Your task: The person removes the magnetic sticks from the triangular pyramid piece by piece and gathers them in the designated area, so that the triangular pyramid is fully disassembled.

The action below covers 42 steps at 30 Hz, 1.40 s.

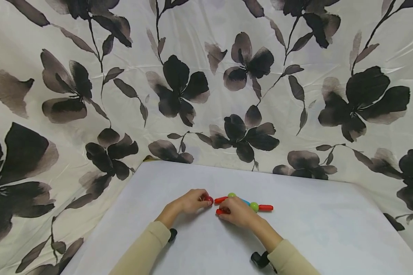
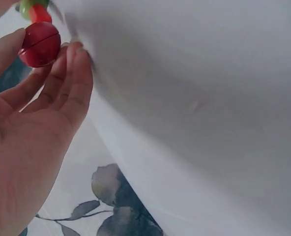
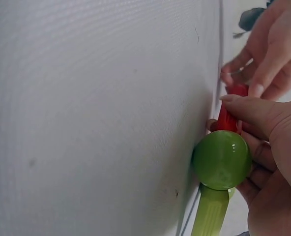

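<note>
On the white table (image 1: 316,229) my left hand (image 1: 197,201) pinches a red ball (image 1: 208,199) between thumb and fingertips; the left wrist view shows the same red ball (image 2: 40,44) at the fingertips. Just to its right, my right hand (image 1: 234,212) grips a red stick (image 1: 222,211) belonging to a toy chain of sticks and balls. In the right wrist view the thumb lies over the red stick (image 3: 228,117), which joins a green ball (image 3: 220,160) and a green stick (image 3: 212,211). The chain runs on to a green ball (image 1: 254,206) and a red stick (image 1: 265,207).
A white cloth with dark flowers (image 1: 206,95) hangs behind and round the table. The table's far edge (image 1: 227,170) lies close behind the toy. Black wrist mounts (image 1: 260,259) sit on both forearms.
</note>
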Available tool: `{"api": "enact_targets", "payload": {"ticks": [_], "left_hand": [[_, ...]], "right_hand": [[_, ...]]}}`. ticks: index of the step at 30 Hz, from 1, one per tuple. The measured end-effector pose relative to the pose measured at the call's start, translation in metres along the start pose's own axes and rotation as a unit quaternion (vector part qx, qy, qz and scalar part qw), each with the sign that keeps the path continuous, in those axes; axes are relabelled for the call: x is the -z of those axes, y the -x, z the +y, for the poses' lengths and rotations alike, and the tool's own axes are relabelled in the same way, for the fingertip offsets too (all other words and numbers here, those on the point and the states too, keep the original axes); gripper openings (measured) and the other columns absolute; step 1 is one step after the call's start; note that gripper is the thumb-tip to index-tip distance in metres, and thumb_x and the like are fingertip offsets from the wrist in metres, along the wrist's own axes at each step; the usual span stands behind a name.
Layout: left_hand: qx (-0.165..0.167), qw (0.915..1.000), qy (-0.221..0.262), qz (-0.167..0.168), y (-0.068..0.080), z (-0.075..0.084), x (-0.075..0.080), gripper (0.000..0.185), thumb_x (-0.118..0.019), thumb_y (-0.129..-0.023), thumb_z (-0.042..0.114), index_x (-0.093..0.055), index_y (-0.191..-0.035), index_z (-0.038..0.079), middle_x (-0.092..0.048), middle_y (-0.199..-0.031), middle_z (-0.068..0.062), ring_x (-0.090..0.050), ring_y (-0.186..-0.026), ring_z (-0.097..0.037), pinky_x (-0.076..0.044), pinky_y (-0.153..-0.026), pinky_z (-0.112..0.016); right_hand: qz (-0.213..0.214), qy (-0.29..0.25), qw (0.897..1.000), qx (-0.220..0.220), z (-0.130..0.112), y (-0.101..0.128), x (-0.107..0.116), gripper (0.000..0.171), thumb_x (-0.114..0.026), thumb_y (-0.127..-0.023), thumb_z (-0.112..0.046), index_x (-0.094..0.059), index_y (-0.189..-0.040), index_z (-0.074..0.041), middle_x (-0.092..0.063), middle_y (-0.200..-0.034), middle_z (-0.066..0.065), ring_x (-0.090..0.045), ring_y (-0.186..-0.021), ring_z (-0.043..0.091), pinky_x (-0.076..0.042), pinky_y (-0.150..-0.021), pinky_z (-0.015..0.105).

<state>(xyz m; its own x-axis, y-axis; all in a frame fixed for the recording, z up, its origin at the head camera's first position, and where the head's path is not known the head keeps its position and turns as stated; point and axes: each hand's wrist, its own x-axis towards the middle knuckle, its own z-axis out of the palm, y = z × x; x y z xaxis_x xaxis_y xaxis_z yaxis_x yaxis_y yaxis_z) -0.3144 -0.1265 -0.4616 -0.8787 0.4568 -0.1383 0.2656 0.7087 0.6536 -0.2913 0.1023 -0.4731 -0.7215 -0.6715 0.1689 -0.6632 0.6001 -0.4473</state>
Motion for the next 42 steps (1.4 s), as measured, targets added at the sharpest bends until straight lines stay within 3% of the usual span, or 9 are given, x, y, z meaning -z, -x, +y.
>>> {"api": "enact_targets", "payload": {"ticks": [7,15,20,24,27,32,37,39,42], "left_hand": [[0.017,0.9995,-0.024,0.013,-0.037,0.002,0.013,0.024,-0.067,-0.100,0.026,-0.063,-0.112,0.006,-0.062,-0.096,-0.004,-0.056,-0.087,-0.018,-0.048,-0.076,-0.033],[0.041,0.9979,-0.041,0.029,-0.073,0.005,0.010,0.028,-0.068,-0.099,0.028,-0.062,-0.113,0.005,-0.062,-0.097,-0.007,-0.056,-0.089,-0.021,-0.049,-0.079,-0.034],[0.047,0.9970,-0.050,0.035,-0.091,0.008,0.006,0.031,-0.069,-0.098,0.031,-0.063,-0.114,0.006,-0.061,-0.098,-0.006,-0.055,-0.090,-0.020,-0.048,-0.081,-0.034],[0.043,0.9968,-0.055,0.039,-0.103,0.015,0.005,0.032,-0.069,-0.098,0.031,-0.062,-0.115,0.004,-0.060,-0.098,-0.007,-0.054,-0.090,-0.021,-0.047,-0.080,-0.033],[0.057,0.9965,-0.046,0.039,-0.108,0.017,0.003,0.031,-0.070,-0.098,0.030,-0.061,-0.116,0.005,-0.059,-0.098,-0.007,-0.054,-0.089,-0.021,-0.047,-0.079,-0.031],[0.071,0.9958,-0.037,0.043,-0.113,0.016,-0.004,0.031,-0.070,-0.099,0.029,-0.060,-0.118,0.007,-0.058,-0.097,-0.007,-0.054,-0.089,-0.021,-0.046,-0.077,-0.031],[0.070,0.9955,-0.039,0.052,-0.118,0.012,-0.009,0.045,-0.068,-0.099,0.031,-0.055,-0.135,0.006,-0.059,-0.105,-0.009,-0.055,-0.096,-0.022,-0.049,-0.088,-0.036],[0.071,0.9954,-0.035,0.055,-0.116,0.012,-0.008,0.053,-0.069,-0.099,0.030,-0.051,-0.141,0.004,-0.060,-0.108,-0.010,-0.055,-0.098,-0.023,-0.051,-0.091,-0.038],[0.057,0.9964,-0.034,0.054,-0.104,0.013,-0.003,0.056,-0.069,-0.098,0.029,-0.049,-0.143,0.002,-0.059,-0.105,-0.009,-0.055,-0.093,-0.022,-0.051,-0.086,-0.035]], "right_hand": [[-0.020,-0.001,1.000,-0.008,0.000,-0.001,0.004,0.013,-0.081,-0.089,-0.013,-0.077,-0.100,-0.008,-0.069,-0.084,-0.007,-0.055,-0.076,0.009,-0.049,-0.070,0.023],[-0.047,0.002,0.999,0.000,0.004,0.005,0.009,0.019,-0.082,-0.088,-0.014,-0.075,-0.105,-0.008,-0.065,-0.085,-0.006,-0.054,-0.078,0.010,-0.046,-0.071,0.022],[-0.034,-0.037,0.999,-0.017,0.013,0.013,0.021,0.023,-0.079,-0.090,-0.012,-0.074,-0.112,-0.004,-0.070,-0.100,0.004,-0.061,-0.093,0.021,-0.052,-0.085,0.034],[-0.015,-0.062,0.997,-0.031,0.028,0.016,0.031,0.022,-0.075,-0.092,-0.011,-0.074,-0.112,-0.002,-0.070,-0.109,0.008,-0.061,-0.104,0.027,-0.050,-0.097,0.048],[0.003,-0.085,0.996,-0.038,0.038,0.015,0.035,0.022,-0.074,-0.092,-0.009,-0.073,-0.113,0.000,-0.070,-0.111,0.011,-0.063,-0.107,0.032,-0.049,-0.098,0.055],[0.024,-0.093,0.994,-0.058,0.046,0.014,0.037,0.027,-0.075,-0.092,-0.011,-0.072,-0.116,0.001,-0.071,-0.111,0.012,-0.062,-0.105,0.032,-0.051,-0.094,0.053],[0.043,-0.085,0.992,-0.084,0.052,0.010,0.035,0.029,-0.076,-0.091,-0.010,-0.070,-0.117,0.003,-0.070,-0.112,0.015,-0.062,-0.104,0.032,-0.052,-0.093,0.052],[0.047,-0.076,0.992,-0.093,0.055,0.008,0.034,0.030,-0.076,-0.090,-0.010,-0.070,-0.117,0.003,-0.070,-0.112,0.015,-0.063,-0.104,0.033,-0.052,-0.093,0.052],[0.052,-0.067,0.991,-0.103,0.056,0.006,0.035,0.031,-0.077,-0.090,-0.012,-0.070,-0.117,0.003,-0.070,-0.111,0.014,-0.063,-0.104,0.032,-0.052,-0.093,0.051]]}}
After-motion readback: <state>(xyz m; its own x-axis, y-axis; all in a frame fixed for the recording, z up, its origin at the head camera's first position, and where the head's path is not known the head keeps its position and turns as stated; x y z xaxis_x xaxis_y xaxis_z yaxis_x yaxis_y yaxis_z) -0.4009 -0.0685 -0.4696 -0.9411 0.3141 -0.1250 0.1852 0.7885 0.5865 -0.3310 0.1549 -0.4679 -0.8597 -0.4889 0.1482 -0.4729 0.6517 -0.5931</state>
